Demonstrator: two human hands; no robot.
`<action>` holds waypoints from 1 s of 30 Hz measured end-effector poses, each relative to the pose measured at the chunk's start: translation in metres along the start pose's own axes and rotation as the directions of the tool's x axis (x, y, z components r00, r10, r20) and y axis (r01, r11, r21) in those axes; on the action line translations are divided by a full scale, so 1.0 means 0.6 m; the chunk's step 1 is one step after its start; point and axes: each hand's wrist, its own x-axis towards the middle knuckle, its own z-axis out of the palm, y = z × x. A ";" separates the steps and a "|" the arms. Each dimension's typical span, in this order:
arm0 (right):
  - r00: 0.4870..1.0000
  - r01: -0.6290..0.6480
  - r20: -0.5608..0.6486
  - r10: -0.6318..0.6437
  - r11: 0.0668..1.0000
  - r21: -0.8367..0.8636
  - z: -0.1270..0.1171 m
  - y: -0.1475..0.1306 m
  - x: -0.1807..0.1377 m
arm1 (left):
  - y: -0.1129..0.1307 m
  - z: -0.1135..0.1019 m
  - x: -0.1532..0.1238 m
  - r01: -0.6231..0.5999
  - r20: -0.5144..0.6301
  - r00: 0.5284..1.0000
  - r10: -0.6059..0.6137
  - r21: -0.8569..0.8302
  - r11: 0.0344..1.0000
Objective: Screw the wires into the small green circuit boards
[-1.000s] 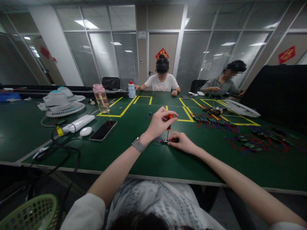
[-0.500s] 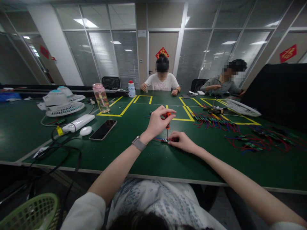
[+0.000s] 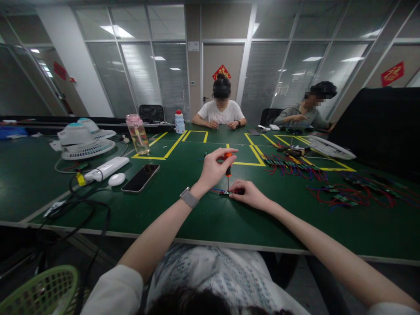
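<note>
My left hand (image 3: 213, 168) is closed round the orange handle of a small screwdriver (image 3: 227, 162), held upright with its tip down on a small circuit board (image 3: 226, 192) with red and blue wires. My right hand (image 3: 248, 194) pinches that board flat against the green table (image 3: 203, 214). A grey watch (image 3: 189, 197) sits on my left wrist.
A black phone (image 3: 140, 178), white mouse (image 3: 116, 179), white power strip (image 3: 106, 169), fans (image 3: 83, 142) and a pink bottle (image 3: 138, 134) lie left. Several wired boards (image 3: 341, 194) spread right. Two people sit across the table. A green basket (image 3: 39, 291) stands at lower left.
My left hand's fingers have shifted on the screwdriver handle, and it sits slightly lower. My right hand stays on the board. The person opposite drew both hands together.
</note>
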 end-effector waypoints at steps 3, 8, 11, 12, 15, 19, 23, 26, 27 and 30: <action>1.000 -0.002 0.000 0.002 1.000 -0.006 0.000 0.000 0.000 | -0.001 -0.004 -0.003 -0.082 -0.080 0.992 0.102 0.226 0.971; 1.000 -0.005 0.008 0.005 1.000 -0.003 0.000 0.000 0.001 | 0.005 -0.005 -0.006 -0.110 0.040 0.994 0.105 0.129 0.986; 1.000 -0.008 0.007 0.008 1.000 -0.004 0.000 -0.001 0.000 | 0.002 -0.004 -0.002 0.068 0.112 0.993 -0.047 -0.197 0.978; 1.000 -0.011 0.008 0.011 1.000 -0.006 -0.001 -0.002 0.000 | 0.000 -0.005 0.000 0.135 0.135 0.986 -0.100 -0.289 0.948; 1.000 -0.015 0.008 0.015 1.000 -0.002 -0.002 -0.005 -0.001 | -0.009 -0.011 0.006 0.237 0.141 0.971 -0.196 -0.416 0.878; 1.000 -0.010 0.012 0.010 1.000 0.008 -0.003 -0.006 -0.002 | -0.018 -0.017 0.008 0.199 0.020 0.980 -0.200 -0.262 0.944; 1.000 -0.009 0.010 0.009 1.000 -0.006 -0.003 -0.005 -0.001 | -0.015 -0.013 -0.003 0.004 -0.146 0.989 0.020 0.164 0.986; 1.000 -0.003 0.009 0.003 1.000 -0.007 -0.002 -0.005 -0.001 | -0.011 -0.008 -0.009 -0.132 -0.089 0.982 0.167 0.308 0.942; 1.000 0.000 0.008 0.000 1.000 -0.007 -0.003 -0.005 -0.001 | -0.010 -0.006 -0.009 -0.143 -0.057 0.985 0.165 0.279 0.950; 1.000 0.003 0.010 -0.003 1.000 -0.006 -0.003 -0.006 -0.001 | -0.012 -0.005 -0.005 -0.030 0.006 1.000 0.029 0.029 0.999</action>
